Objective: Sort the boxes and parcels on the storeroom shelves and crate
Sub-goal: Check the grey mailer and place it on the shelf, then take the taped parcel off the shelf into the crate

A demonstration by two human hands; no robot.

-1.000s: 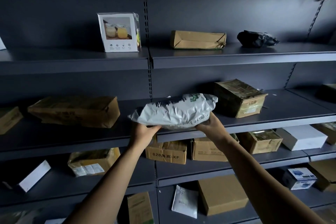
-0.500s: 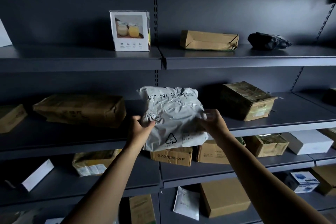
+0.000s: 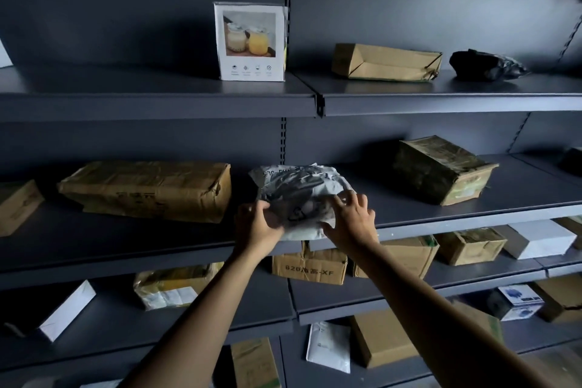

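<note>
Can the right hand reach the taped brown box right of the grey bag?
Probably yes: only bare shelf lies between the right hand and the taped brown box, though that hand now rests on the grey bag.

- Dim overall; the dark shelving (image 3: 157,104) swallows most light, and the far upper left is almost black.
- Light comes from the upper right, brightening the back panel there and fading leftward.
- The jar box (image 3: 250,41) and the white box (image 3: 538,238) are the brightest spots, without glare.
- The jar box throws a soft shadow to its left.
- Motion blur smears the grey parcel (image 3: 299,192) and the right grip (image 3: 349,220).
- Wide-angle distortion tilts the slotted upright (image 3: 570,38) at the right edge.
- The near lower shelves look murky and soft.
</note>
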